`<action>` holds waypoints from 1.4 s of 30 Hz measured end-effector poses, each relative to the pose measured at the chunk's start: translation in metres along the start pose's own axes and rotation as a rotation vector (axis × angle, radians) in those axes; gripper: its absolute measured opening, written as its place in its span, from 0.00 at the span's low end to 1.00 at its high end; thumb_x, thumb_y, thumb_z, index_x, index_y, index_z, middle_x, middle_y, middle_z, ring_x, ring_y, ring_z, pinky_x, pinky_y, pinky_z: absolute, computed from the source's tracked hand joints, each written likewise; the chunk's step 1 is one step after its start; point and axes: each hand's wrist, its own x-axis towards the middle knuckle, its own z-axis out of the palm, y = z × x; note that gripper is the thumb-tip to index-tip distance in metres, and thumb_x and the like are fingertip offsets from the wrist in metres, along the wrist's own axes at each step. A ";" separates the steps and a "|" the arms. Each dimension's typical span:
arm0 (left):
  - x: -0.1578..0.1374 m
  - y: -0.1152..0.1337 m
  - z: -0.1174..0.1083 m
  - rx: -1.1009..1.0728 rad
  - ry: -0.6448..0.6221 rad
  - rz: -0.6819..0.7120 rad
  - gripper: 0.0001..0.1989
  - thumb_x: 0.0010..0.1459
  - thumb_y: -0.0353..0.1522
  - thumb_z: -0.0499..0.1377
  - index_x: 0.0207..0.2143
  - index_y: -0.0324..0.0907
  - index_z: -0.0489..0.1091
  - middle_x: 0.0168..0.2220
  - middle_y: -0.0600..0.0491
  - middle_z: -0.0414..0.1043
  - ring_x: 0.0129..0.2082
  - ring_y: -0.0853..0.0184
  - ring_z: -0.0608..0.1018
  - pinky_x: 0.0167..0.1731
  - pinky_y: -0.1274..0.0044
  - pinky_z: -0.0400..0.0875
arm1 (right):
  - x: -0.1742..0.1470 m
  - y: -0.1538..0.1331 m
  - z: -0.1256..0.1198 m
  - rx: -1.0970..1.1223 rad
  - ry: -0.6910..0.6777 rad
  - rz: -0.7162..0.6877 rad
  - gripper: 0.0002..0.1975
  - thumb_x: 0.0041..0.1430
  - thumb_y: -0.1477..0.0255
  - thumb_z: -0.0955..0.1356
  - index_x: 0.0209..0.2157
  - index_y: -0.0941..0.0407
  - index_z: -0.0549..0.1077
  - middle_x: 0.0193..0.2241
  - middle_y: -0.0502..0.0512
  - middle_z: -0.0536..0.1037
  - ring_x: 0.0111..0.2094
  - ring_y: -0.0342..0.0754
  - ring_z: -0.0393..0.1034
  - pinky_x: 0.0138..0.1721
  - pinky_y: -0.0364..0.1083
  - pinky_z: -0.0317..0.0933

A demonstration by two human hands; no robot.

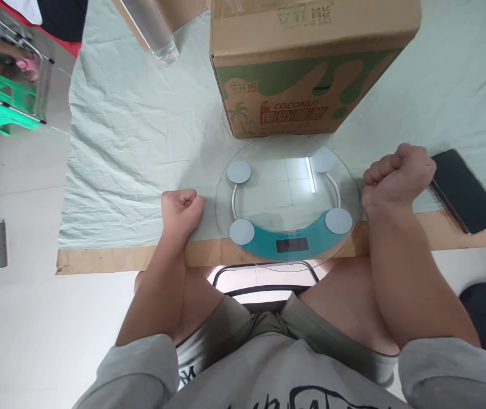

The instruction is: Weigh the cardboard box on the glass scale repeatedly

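Head: left hand [183, 211] and right hand [398, 175] (fists) flank the scale [287, 207].

One head-worn camera looks forward and steeply down at the nearby table [132, 159].

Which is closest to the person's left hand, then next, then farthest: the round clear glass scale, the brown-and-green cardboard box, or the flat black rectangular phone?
From the left hand in the head view:
1. Glass scale: just to its right.
2. Cardboard box: forward and right, behind the scale.
3. Black phone: far right, past the right hand.
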 end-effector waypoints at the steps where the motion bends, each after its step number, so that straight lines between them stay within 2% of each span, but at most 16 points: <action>1: 0.000 0.000 0.000 -0.001 0.001 -0.001 0.18 0.40 0.34 0.54 0.17 0.43 0.41 0.20 0.55 0.37 0.23 0.73 0.46 0.26 0.73 0.37 | 0.000 -0.001 0.001 -0.001 -0.006 0.004 0.19 0.46 0.76 0.63 0.23 0.54 0.42 0.21 0.44 0.37 0.20 0.35 0.32 0.22 0.42 0.29; 5: 0.001 0.002 0.001 0.020 -0.009 -0.002 0.18 0.39 0.33 0.54 0.17 0.43 0.42 0.20 0.55 0.37 0.24 0.73 0.46 0.26 0.73 0.37 | 0.000 -0.003 0.005 0.012 0.018 0.032 0.18 0.53 0.76 0.62 0.24 0.53 0.42 0.22 0.44 0.35 0.21 0.36 0.30 0.23 0.43 0.27; 9: 0.006 0.007 -0.005 0.050 -0.098 -0.017 0.17 0.39 0.32 0.55 0.17 0.43 0.43 0.20 0.55 0.39 0.23 0.73 0.46 0.24 0.74 0.36 | 0.005 -0.005 0.010 0.027 0.045 0.029 0.16 0.58 0.77 0.59 0.24 0.53 0.43 0.23 0.45 0.36 0.20 0.36 0.30 0.23 0.44 0.26; 11: 0.008 0.009 -0.009 0.039 -0.143 -0.039 0.17 0.39 0.32 0.55 0.17 0.43 0.43 0.20 0.55 0.39 0.22 0.73 0.46 0.23 0.74 0.36 | 0.008 -0.006 0.011 0.046 0.031 0.033 0.16 0.64 0.74 0.56 0.23 0.53 0.46 0.22 0.44 0.37 0.19 0.36 0.29 0.23 0.45 0.25; 13: 0.010 0.011 -0.011 0.034 -0.170 -0.064 0.17 0.38 0.32 0.54 0.16 0.43 0.43 0.20 0.55 0.38 0.22 0.74 0.45 0.22 0.75 0.35 | 0.012 -0.008 0.013 0.062 0.005 0.049 0.20 0.71 0.68 0.52 0.22 0.54 0.52 0.21 0.44 0.39 0.18 0.37 0.29 0.23 0.45 0.26; 15: 0.012 0.012 -0.012 0.051 -0.194 -0.089 0.17 0.38 0.30 0.55 0.15 0.43 0.43 0.19 0.55 0.38 0.22 0.74 0.46 0.21 0.75 0.35 | 0.016 -0.009 0.015 0.061 0.014 0.058 0.25 0.74 0.64 0.48 0.23 0.54 0.58 0.19 0.45 0.44 0.17 0.37 0.33 0.23 0.44 0.26; 17: 0.013 0.014 -0.011 0.081 -0.217 -0.107 0.17 0.39 0.28 0.55 0.15 0.42 0.44 0.19 0.56 0.39 0.21 0.74 0.46 0.21 0.75 0.35 | 0.020 -0.008 0.020 0.036 0.034 0.038 0.25 0.74 0.65 0.49 0.26 0.56 0.63 0.20 0.47 0.56 0.16 0.36 0.38 0.23 0.44 0.26; 20: 0.017 0.016 -0.009 0.099 -0.234 -0.099 0.18 0.41 0.27 0.56 0.15 0.43 0.44 0.19 0.56 0.39 0.21 0.75 0.47 0.21 0.76 0.36 | 0.025 -0.006 0.029 -0.002 0.035 0.006 0.16 0.69 0.73 0.53 0.30 0.57 0.65 0.25 0.51 0.70 0.16 0.35 0.43 0.22 0.45 0.28; 22: 0.019 0.016 -0.009 0.089 -0.229 -0.085 0.18 0.42 0.28 0.56 0.16 0.44 0.44 0.19 0.56 0.39 0.21 0.75 0.47 0.20 0.76 0.36 | 0.027 -0.005 0.035 -0.006 0.012 0.010 0.11 0.63 0.78 0.55 0.29 0.56 0.62 0.24 0.50 0.70 0.15 0.36 0.43 0.22 0.45 0.28; 25: 0.022 0.012 -0.012 0.067 -0.213 -0.071 0.19 0.44 0.29 0.56 0.15 0.44 0.45 0.18 0.57 0.39 0.21 0.76 0.47 0.20 0.76 0.36 | 0.026 -0.004 0.041 -0.007 -0.042 -0.006 0.11 0.60 0.80 0.55 0.26 0.54 0.59 0.19 0.47 0.66 0.14 0.36 0.45 0.22 0.45 0.29; 29: 0.026 0.002 -0.015 0.023 -0.202 -0.055 0.19 0.45 0.29 0.58 0.15 0.43 0.47 0.17 0.58 0.40 0.20 0.77 0.47 0.20 0.77 0.36 | 0.025 -0.001 0.041 -0.039 -0.099 -0.015 0.12 0.63 0.80 0.58 0.27 0.56 0.63 0.20 0.47 0.70 0.13 0.36 0.50 0.19 0.43 0.33; 32: 0.031 -0.001 -0.015 -0.038 -0.190 -0.064 0.20 0.45 0.28 0.59 0.14 0.43 0.48 0.16 0.59 0.41 0.19 0.77 0.48 0.20 0.77 0.36 | 0.028 0.002 0.039 -0.097 -0.103 0.005 0.07 0.62 0.81 0.63 0.32 0.58 0.68 0.25 0.48 0.76 0.14 0.35 0.54 0.18 0.42 0.38; 36: 0.044 0.008 -0.008 -0.160 -0.090 -0.026 0.22 0.49 0.27 0.60 0.14 0.43 0.48 0.14 0.59 0.45 0.18 0.78 0.50 0.19 0.77 0.41 | 0.035 0.005 0.040 -0.148 -0.117 0.013 0.05 0.60 0.82 0.67 0.36 0.58 0.69 0.30 0.48 0.79 0.16 0.33 0.55 0.18 0.42 0.41; 39: 0.059 0.024 0.003 -0.239 -0.001 0.013 0.16 0.53 0.24 0.58 0.17 0.41 0.56 0.15 0.58 0.54 0.18 0.77 0.58 0.20 0.80 0.51 | 0.039 0.008 0.041 -0.186 -0.112 0.004 0.07 0.60 0.84 0.66 0.37 0.57 0.68 0.30 0.47 0.76 0.18 0.34 0.55 0.19 0.42 0.40; 41: 0.073 0.035 0.012 -0.310 0.025 0.009 0.05 0.55 0.23 0.58 0.27 0.36 0.68 0.23 0.56 0.67 0.24 0.76 0.70 0.27 0.82 0.63 | 0.041 0.012 0.041 -0.206 -0.127 -0.039 0.13 0.58 0.86 0.66 0.42 0.57 0.70 0.38 0.50 0.78 0.26 0.35 0.65 0.22 0.40 0.48; 42: 0.080 0.040 0.017 -0.355 0.031 0.007 0.05 0.57 0.23 0.58 0.36 0.34 0.72 0.31 0.53 0.74 0.30 0.75 0.76 0.33 0.82 0.69 | 0.042 0.014 0.041 -0.221 -0.168 -0.058 0.18 0.57 0.87 0.66 0.46 0.56 0.71 0.46 0.52 0.79 0.33 0.35 0.71 0.25 0.39 0.55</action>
